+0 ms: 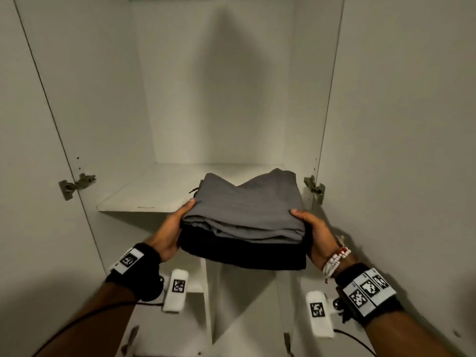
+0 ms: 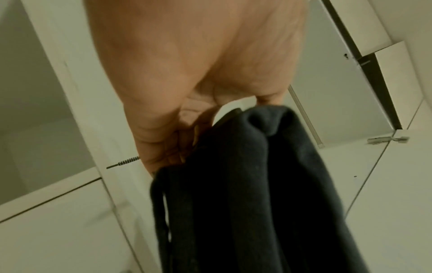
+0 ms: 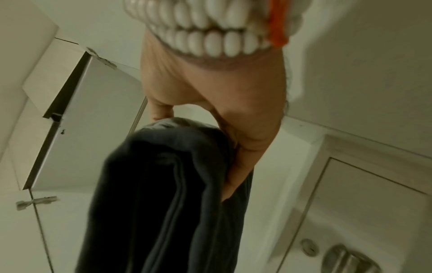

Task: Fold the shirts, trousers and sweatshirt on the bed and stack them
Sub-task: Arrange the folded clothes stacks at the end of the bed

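A stack of folded clothes is held in the air in front of an open white wardrobe. Its top layers are grey fabric (image 1: 247,202) and its bottom layer is a thick black garment (image 1: 242,251). My left hand (image 1: 171,231) grips the stack's left side, thumb on top and fingers underneath. My right hand (image 1: 313,234) grips the right side the same way. The stack's far part hangs over the front of the wardrobe shelf (image 1: 144,194). The left wrist view shows the left hand (image 2: 168,147) against the black garment (image 2: 245,194); the right wrist view shows the right hand (image 3: 245,147) on the dark folds (image 3: 163,184).
The wardrobe doors stand open on both sides, with metal hinges at left (image 1: 76,185) and right (image 1: 314,188). The shelf holds nothing else. A vertical divider (image 1: 206,300) and lower compartments lie below the shelf.
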